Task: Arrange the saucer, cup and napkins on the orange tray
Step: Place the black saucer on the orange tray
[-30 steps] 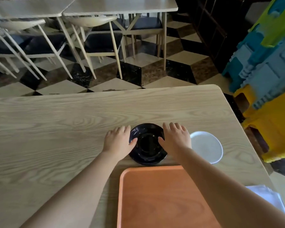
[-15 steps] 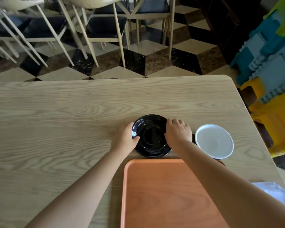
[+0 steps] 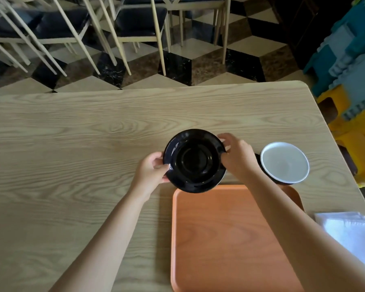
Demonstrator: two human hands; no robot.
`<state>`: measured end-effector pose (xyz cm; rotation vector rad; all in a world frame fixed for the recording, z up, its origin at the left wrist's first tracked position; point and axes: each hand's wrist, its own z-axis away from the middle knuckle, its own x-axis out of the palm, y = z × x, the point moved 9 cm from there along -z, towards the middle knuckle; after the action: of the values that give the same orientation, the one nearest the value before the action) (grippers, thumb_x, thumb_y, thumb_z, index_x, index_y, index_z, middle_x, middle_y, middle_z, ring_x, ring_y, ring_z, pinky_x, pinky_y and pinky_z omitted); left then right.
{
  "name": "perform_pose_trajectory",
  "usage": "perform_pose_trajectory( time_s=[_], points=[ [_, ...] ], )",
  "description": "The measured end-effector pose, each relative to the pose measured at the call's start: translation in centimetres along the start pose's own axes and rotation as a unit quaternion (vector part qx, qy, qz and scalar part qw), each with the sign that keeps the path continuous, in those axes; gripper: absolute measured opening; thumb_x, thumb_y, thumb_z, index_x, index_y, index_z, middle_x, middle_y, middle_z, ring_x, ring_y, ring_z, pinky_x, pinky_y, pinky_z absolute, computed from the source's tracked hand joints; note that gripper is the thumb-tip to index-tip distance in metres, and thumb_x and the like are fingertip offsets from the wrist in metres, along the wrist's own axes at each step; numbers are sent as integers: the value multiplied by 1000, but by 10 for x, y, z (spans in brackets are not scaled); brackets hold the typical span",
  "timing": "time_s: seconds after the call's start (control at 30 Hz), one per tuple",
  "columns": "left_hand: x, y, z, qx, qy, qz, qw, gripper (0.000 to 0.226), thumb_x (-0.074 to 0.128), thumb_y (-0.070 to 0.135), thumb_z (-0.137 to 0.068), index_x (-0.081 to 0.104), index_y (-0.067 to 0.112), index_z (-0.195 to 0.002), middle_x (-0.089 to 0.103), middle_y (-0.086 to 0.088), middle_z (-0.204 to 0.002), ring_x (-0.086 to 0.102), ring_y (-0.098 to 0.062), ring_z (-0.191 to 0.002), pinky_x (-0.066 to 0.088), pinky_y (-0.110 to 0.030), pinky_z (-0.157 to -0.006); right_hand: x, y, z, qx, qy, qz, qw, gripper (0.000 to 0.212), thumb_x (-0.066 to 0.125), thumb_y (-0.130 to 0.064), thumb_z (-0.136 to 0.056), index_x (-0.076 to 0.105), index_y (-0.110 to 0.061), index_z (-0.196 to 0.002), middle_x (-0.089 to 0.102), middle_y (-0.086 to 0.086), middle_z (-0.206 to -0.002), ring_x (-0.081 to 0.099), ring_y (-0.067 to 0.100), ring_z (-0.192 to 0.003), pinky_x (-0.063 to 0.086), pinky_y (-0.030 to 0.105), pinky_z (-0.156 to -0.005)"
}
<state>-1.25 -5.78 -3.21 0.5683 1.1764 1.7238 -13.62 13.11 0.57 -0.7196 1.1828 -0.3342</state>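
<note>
Above the tray's (image 3: 223,239) far edge, both hands grip the saucer (image 3: 194,161).

The left hand (image 3: 151,170) and the right hand (image 3: 237,158) are gripping opposite edges of a black saucer (image 3: 195,161), whose near rim is overlapping the far edge of the orange tray (image 3: 223,239). A cup (image 3: 284,163) with a white inside is standing just right of the right hand. White napkins (image 3: 352,232) are lying on the tabletop (image 3: 61,154) right of the tray.
</note>
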Motion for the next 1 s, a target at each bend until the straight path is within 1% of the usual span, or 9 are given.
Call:
perform_pose_trajectory(
  time_s=[0.13,0.27,0.37,0.43,0.5,0.63,0.7,0.8,1.0],
  points=[
    [1,-6,31,1,-27,18,999,32,54,-6,-85,62,24,-90,65,-4,-96,66,-14,-78,57,-24,-62,-6,27,38,48,20,-105,993,40,55,1,-71,65,-20,-103,71,0,-100,62,16,-72,43,26,-70],
    [9,-35,57,-24,-70,-16,997,36,55,-5,-85,64,24,-104,69,-3,-101,67,-15,-87,57,-32,-72,7,59,82,87,7,-185,979,45,55,-9,-56,70,-36,-88,74,-5,-91,69,18,-80,55,45,-81],
    [11,-48,72,-11,-64,-69,995,44,53,-6,-84,65,24,-114,72,1,-95,68,-18,-88,57,-37,-76,16,78,107,124,0,-215,969,44,56,-8,-58,71,-38,-88,75,-5,-90,70,20,-79,55,49,-79],
    [12,-45,82,17,-47,-111,993,59,55,-6,-81,69,50,-90,71,14,-77,64,-13,-74,54,-28,-73,20,84,118,136,-5,-234,963,48,56,5,-65,72,-33,-87,75,-4,-89,70,22,-76,57,47,-76],
    [10,-43,87,42,-18,-172,984,63,58,-4,-77,65,59,-74,67,14,-68,55,-10,-63,45,-14,-65,24,87,124,137,-12,-244,960,50,54,11,-67,72,-32,-87,75,-1,-91,70,23,-74,58,42,-72],
    [4,-50,88,56,40,-262,963,36,61,3,-78,67,21,-109,66,6,-86,59,-8,-72,39,-3,-61,30,87,130,146,-21,-274,950,51,52,14,-70,70,-32,-82,75,-4,-86,70,14,-71,56,26,-58],
    [3,-52,88,69,52,-297,951,34,61,7,-79,66,19,-110,66,3,-90,58,-5,-71,38,-4,-58,33,87,132,153,-26,-292,944,54,50,15,-72,70,-34,-80,75,-10,-79,70,10,-70,52,21,-54],
    [3,-50,87,78,61,-315,944,31,62,11,-79,66,22,-108,65,4,-89,58,-6,-72,37,-10,-57,35,90,134,159,-27,-302,939,53,50,14,-72,71,-34,-78,75,-13,-74,70,11,-70,54,23,-56],
    [2,-43,89,100,81,-325,937,30,64,2,-74,71,18,-98,64,5,-73,55,-8,-64,36,-5,-54,36,90,132,153,-26,-311,938,52,49,16,-73,71,-30,-84,75,-8,-80,70,10,-72,55,23,-57]
  ],
)
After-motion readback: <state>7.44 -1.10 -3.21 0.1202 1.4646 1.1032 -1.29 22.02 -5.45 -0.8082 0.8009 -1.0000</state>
